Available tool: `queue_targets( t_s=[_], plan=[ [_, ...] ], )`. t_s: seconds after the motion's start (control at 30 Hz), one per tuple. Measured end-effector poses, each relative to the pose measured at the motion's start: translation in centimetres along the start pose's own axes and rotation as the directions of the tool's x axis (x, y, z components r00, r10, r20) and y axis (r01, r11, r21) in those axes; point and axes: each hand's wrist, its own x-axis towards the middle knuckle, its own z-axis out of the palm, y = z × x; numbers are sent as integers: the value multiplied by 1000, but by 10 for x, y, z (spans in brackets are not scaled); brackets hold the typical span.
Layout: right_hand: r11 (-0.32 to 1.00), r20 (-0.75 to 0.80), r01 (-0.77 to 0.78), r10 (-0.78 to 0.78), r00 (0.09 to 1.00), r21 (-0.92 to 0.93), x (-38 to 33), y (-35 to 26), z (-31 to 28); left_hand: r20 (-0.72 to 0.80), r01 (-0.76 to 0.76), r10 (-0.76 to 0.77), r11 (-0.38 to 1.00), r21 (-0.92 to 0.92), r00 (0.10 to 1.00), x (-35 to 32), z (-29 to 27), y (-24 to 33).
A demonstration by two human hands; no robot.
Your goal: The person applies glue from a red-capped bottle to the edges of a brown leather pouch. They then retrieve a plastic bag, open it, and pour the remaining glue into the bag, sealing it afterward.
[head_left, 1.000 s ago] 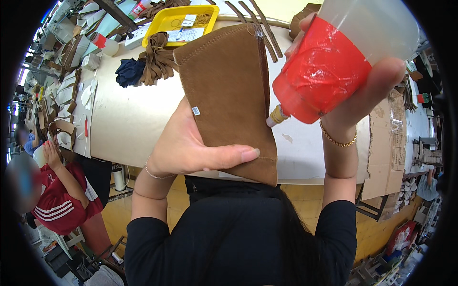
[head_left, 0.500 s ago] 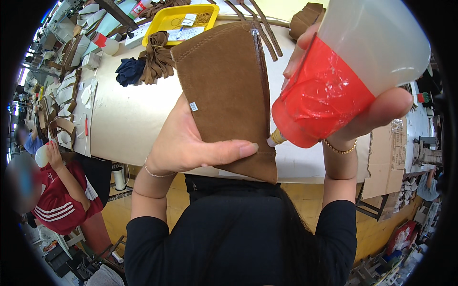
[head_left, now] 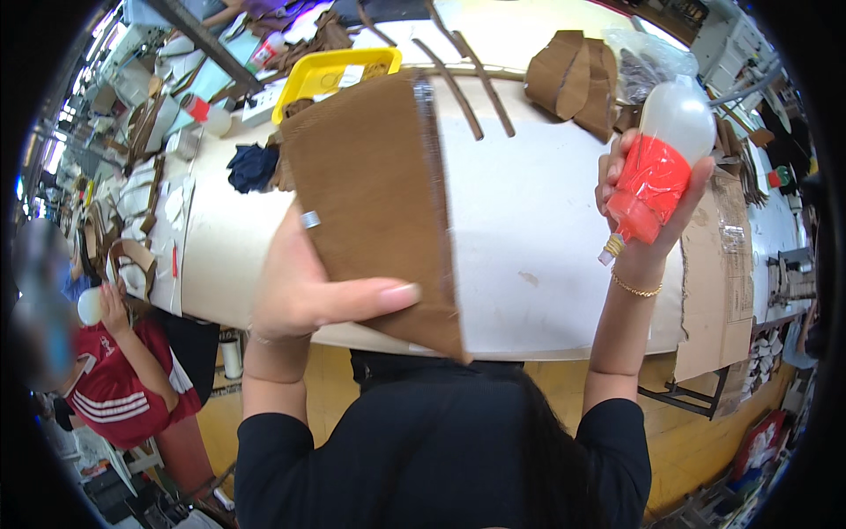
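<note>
The left hand was clamped on the brown suede panel, thumb pressed flat across its face, the piece held up over the near edge of the white table. The right hand was wrapped tight around the glue bottle, tipped nozzle-down, its tip hanging well apart from the panel, over bare tabletop. The hands were apart, each with its own load.

The risk, to my eye: that nozzle pointed straight down with fingers squeezing the soft red body, so a bead could have dropped onto the table instead of the suede. A dark band ran along the panel's right edge, glue perhaps, I couldn't tell. If it was wet, the thumb sat close enough to smear it. The panel was gripped only at its lower left, so the upper end could have flopped and folded onto itself. Cut strips and brown pieces lay beyond, with a yellow tray behind.
</note>
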Motion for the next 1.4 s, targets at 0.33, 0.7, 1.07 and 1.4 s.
queue_targets(
  t_s=[0.33,0.7,1.07,1.4],
  plan=[
    [930,-561,-28,244,791,366,-51,56,-117,443,-65,304,877,-477,843,59,-32,77],
    [957,-805,-36,261,533,287,-41,74,-127,256,141,-109,984,-108,960,335,61,112],
    [901,-741,-37,379,554,433,-40,78,-146,200,-143,190,963,-230,961,658,108,-103],
    [919,-725,-2,313,613,395,-52,80,-153,-320,26,89,941,338,943,604,76,-241]
  ],
)
